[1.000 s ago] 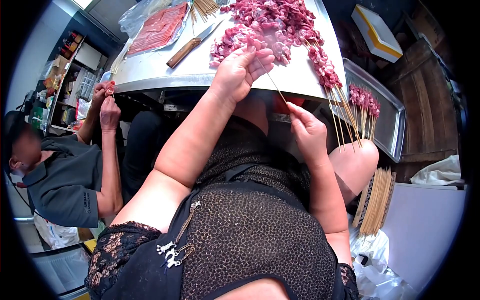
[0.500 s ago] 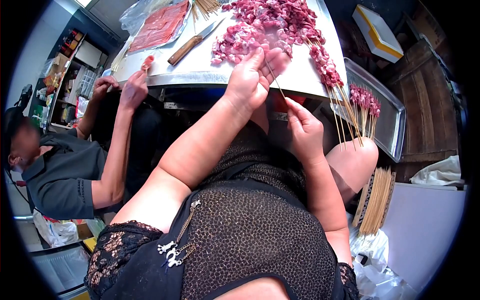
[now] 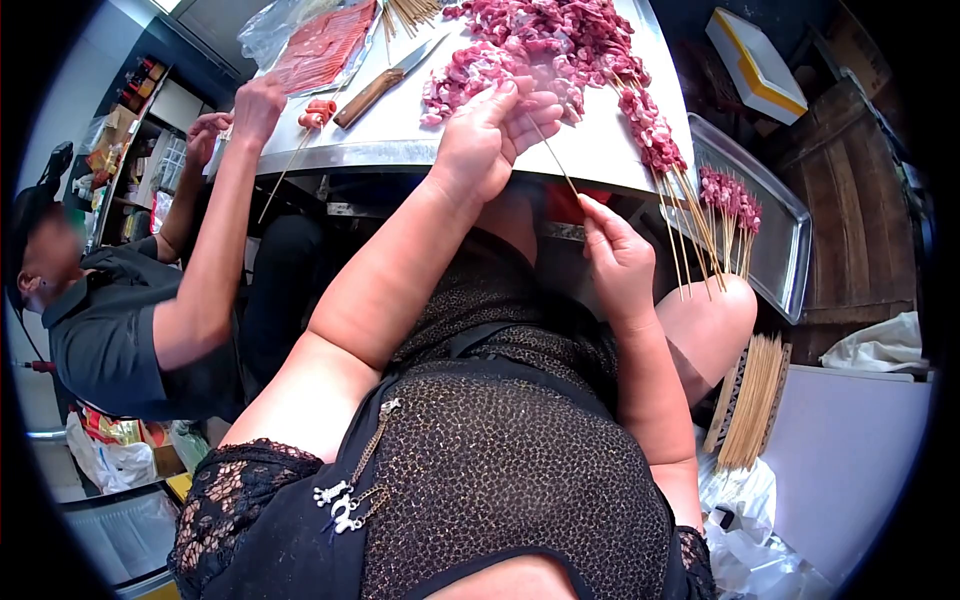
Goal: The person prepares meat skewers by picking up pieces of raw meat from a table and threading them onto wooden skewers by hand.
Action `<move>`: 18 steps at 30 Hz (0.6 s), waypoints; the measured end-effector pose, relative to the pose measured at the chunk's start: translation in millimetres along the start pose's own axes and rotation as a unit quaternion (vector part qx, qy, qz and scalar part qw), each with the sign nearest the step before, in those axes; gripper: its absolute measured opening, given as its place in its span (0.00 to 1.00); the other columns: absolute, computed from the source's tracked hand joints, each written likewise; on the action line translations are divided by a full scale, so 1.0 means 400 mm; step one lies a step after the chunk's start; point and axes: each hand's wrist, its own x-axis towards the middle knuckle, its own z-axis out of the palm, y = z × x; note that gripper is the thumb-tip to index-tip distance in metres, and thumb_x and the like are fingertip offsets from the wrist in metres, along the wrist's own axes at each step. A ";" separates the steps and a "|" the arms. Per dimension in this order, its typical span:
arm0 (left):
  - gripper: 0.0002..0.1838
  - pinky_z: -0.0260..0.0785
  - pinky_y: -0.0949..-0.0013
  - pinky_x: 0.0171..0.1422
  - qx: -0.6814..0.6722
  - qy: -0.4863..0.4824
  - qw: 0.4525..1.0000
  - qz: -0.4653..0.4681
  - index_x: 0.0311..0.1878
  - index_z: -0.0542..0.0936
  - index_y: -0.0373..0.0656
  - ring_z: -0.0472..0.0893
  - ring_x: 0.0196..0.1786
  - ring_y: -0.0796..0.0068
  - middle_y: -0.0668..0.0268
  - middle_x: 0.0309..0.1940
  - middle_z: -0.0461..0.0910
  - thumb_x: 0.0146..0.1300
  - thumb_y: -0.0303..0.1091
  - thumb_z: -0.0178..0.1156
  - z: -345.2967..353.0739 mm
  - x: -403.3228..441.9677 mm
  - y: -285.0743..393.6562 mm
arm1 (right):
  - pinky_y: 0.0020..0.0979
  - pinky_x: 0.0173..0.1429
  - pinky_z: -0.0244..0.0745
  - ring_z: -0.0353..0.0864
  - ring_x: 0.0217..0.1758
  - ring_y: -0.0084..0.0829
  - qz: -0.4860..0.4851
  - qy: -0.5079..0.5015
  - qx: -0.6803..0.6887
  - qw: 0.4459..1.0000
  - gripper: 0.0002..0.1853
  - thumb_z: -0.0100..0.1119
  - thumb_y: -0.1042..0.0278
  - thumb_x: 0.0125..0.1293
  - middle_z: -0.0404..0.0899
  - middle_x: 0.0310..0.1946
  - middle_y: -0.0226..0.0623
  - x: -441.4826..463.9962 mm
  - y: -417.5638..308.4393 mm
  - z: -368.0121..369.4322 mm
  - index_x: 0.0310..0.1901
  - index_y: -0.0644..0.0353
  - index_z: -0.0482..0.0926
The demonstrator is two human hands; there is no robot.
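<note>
My right hand [image 3: 618, 250] pinches the lower end of a thin bamboo skewer [image 3: 556, 162] in front of the table edge. The skewer's upper end meets the fingers of my left hand [image 3: 490, 135], which is palm up with its fingers stretched out; no meat piece can be made out in it. Just beyond that hand lies a heap of cut raw meat [image 3: 560, 45] on the white table [image 3: 400, 140]. To the right, loaded meat skewers [image 3: 655, 130] rest at the table's edge with their bare sticks sticking out over my knee.
A metal tray [image 3: 790, 240] holds more meat skewers [image 3: 730, 200]. Bare skewers [image 3: 752, 400] fill a box at lower right. A knife [image 3: 385, 85] lies near sliced meat [image 3: 325, 45]. At left, a co-worker's hand [image 3: 258, 105] is near a skewer with rolled meat [image 3: 317, 113].
My hands have drawn slightly apart, the left moving left and the right moving right and down. The co-worker's skewer now lies on the table edge, and that person's hand has moved toward the sliced meat.
</note>
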 end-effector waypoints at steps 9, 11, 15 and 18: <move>0.13 0.71 0.52 0.60 -0.049 -0.015 0.998 -0.032 0.49 0.71 0.35 0.80 0.49 0.54 0.49 0.45 0.78 0.72 0.34 0.42 0.007 -0.024 -0.053 | 0.19 0.34 0.71 0.74 0.27 0.16 0.025 -0.018 0.021 0.999 0.14 0.54 0.77 0.64 0.80 0.29 0.33 0.001 -0.004 0.018 0.51 0.61 0.79; 0.13 0.71 0.53 0.59 -0.037 -0.027 0.998 -0.038 0.48 0.71 0.36 0.80 0.49 0.56 0.50 0.45 0.78 0.72 0.34 0.42 0.002 -0.026 -0.064 | 0.17 0.30 0.67 0.67 0.23 0.13 0.017 -0.011 0.062 0.998 0.14 0.54 0.77 0.65 0.76 0.25 0.26 0.001 0.002 0.024 0.52 0.61 0.78; 0.14 0.73 0.59 0.55 0.014 -0.041 0.994 -0.096 0.51 0.71 0.36 0.80 0.47 0.59 0.52 0.44 0.79 0.72 0.35 0.43 0.028 -0.063 -0.084 | 0.15 0.30 0.66 0.67 0.25 0.12 0.038 -0.008 0.138 0.990 0.14 0.53 0.76 0.67 0.75 0.27 0.22 0.016 -0.005 0.024 0.53 0.63 0.78; 0.15 0.75 0.65 0.50 0.200 -0.104 0.969 -0.099 0.52 0.74 0.37 0.81 0.42 0.68 0.58 0.41 0.80 0.70 0.37 0.49 0.022 -0.042 -0.039 | 0.14 0.30 0.65 0.66 0.26 0.11 0.042 0.003 0.181 0.983 0.14 0.53 0.76 0.67 0.75 0.28 0.23 0.025 0.021 0.012 0.53 0.63 0.77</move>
